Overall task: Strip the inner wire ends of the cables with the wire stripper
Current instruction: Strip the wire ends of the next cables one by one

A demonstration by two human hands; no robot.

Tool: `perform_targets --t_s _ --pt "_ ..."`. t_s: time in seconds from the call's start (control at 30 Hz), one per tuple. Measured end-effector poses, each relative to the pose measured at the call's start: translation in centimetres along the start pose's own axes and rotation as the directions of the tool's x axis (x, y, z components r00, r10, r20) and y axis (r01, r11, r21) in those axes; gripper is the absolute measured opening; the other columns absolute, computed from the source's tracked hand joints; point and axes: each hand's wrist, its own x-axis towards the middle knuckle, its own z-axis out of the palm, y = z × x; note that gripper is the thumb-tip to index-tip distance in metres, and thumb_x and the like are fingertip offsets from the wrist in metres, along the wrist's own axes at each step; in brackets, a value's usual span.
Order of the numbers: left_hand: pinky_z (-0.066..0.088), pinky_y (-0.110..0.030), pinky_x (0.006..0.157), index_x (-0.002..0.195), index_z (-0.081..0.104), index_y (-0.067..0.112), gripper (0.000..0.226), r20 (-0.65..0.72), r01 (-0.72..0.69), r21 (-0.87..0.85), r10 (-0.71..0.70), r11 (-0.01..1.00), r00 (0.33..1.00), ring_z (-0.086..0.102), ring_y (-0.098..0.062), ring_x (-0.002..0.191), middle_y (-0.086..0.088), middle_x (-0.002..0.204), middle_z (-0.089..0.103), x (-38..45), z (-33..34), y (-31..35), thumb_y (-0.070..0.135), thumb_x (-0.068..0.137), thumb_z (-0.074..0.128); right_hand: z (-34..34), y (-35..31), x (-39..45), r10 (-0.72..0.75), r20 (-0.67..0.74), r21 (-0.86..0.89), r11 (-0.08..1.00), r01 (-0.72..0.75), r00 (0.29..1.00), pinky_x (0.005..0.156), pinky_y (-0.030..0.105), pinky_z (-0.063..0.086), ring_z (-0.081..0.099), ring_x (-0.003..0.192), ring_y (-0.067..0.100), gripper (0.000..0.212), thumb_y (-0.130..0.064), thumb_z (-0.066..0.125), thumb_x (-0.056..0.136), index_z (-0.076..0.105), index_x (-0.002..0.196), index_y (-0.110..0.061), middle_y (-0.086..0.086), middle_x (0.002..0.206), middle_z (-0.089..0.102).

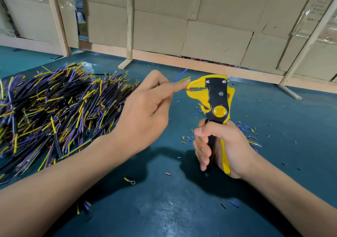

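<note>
My right hand grips the handles of a yellow and black wire stripper, held upright with its jaws pointing left. My left hand pinches a cable whose black body is hidden in the fingers. Its brown inner wire lies between the stripper's jaws, while its blue and yellow-green wires stick up past my fingertips. A big pile of black cables with yellow, blue and brown inner wires lies on the left of the dark green table.
Small bits of stripped insulation are scattered on the table around and right of the stripper. A ring terminal lies near the front. Cardboard sheets on wooden frames wall off the table's far edge.
</note>
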Motion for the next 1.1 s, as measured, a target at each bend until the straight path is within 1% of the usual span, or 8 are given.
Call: perform_targets --t_s 0.17,0.33,0.47,0.7,0.8,0.9,1.03,1.1 --pt "0.041 -0.019 0.077 0.130 0.067 0.023 0.046 -0.014 0.023 0.009 -0.023 1.000 1.000 0.050 -0.009 0.082 0.006 0.086 0.046 0.01 0.02 -0.20 -0.005 0.097 0.050 -0.33 -0.27 0.02 0.005 0.128 0.050 0.999 -0.011 0.992 0.050 0.041 0.051 0.048 0.044 0.029 0.022 -0.017 0.068 0.072 0.056 0.060 -0.003 0.016 0.054 0.046" --pt "0.040 -0.022 0.072 0.127 0.066 0.025 0.038 -0.050 0.079 0.014 -0.078 0.997 0.996 0.050 -0.007 0.077 0.010 0.082 0.047 0.05 -0.05 -0.30 0.007 0.098 0.050 -0.63 -0.09 0.10 0.002 0.144 0.065 0.998 -0.012 0.990 0.054 0.045 0.052 0.051 0.048 0.031 0.019 -0.020 0.069 0.073 0.058 0.065 -0.006 0.017 0.058 0.049" --pt "0.039 -0.030 0.065 0.122 0.057 0.028 0.029 -0.043 0.148 -0.010 -0.148 0.989 0.988 0.048 -0.016 0.066 0.010 0.078 0.052 -0.10 0.00 -0.34 0.017 0.095 0.052 -0.81 -0.05 0.18 -0.015 0.149 0.096 0.995 0.001 0.989 0.060 0.049 0.054 0.055 0.054 0.033 0.015 -0.016 0.066 0.077 0.059 0.072 -0.005 0.018 0.063 0.052" --pt "0.038 -0.032 0.062 0.117 0.059 0.027 0.023 -0.070 0.157 0.009 -0.156 0.988 0.985 0.047 -0.018 0.063 0.009 0.078 0.052 -0.10 -0.08 -0.35 0.021 0.095 0.052 -0.77 -0.40 0.05 -0.035 0.216 0.094 0.995 0.014 0.976 0.063 0.051 0.054 0.057 0.058 0.034 0.014 -0.014 0.065 0.081 0.057 0.077 -0.003 0.018 0.066 0.055" --pt "0.038 -0.031 0.061 0.114 0.060 0.030 0.018 -0.082 0.162 0.028 -0.160 0.986 0.984 0.048 -0.016 0.060 0.014 0.078 0.055 -0.15 -0.05 -0.26 0.033 0.099 0.050 -0.58 -0.51 -0.05 -0.037 0.209 0.091 0.996 0.018 0.977 0.063 0.050 0.055 0.057 0.058 0.034 0.012 -0.012 0.065 0.080 0.057 0.078 -0.002 0.019 0.067 0.054" --pt "0.043 -0.037 0.065 0.109 0.060 0.034 0.015 -0.108 0.162 0.082 -0.153 0.983 0.982 0.048 -0.010 0.067 0.018 0.080 0.057 -0.13 -0.14 -0.23 0.040 0.100 0.049 -0.68 -0.66 -0.05 -0.032 0.192 0.089 0.996 0.015 0.981 0.063 0.051 0.055 0.057 0.058 0.034 0.008 -0.007 0.060 0.083 0.056 0.077 -0.002 0.019 0.067 0.054" --pt "0.046 -0.042 0.075 0.111 0.062 0.029 0.015 -0.127 0.115 0.168 -0.094 0.979 0.987 0.053 -0.017 0.086 0.014 0.089 0.062 0.03 -0.26 -0.36 0.034 0.101 0.051 -0.86 -0.78 -0.09 -0.024 0.215 0.091 0.996 0.004 0.976 0.064 0.052 0.055 0.058 0.060 0.034 0.014 -0.013 0.065 0.081 0.057 0.079 -0.002 0.018 0.069 0.056" --pt "0.044 -0.042 0.075 0.113 0.061 0.026 0.015 -0.124 0.074 0.188 -0.051 0.979 0.991 0.052 -0.020 0.087 0.011 0.092 0.064 0.05 -0.25 -0.54 0.029 0.102 0.051 -0.83 -0.74 -0.10 -0.022 0.224 0.083 0.997 0.003 0.974 0.065 0.052 0.055 0.058 0.060 0.034 0.013 -0.012 0.065 0.081 0.057 0.078 -0.003 0.019 0.069 0.056"
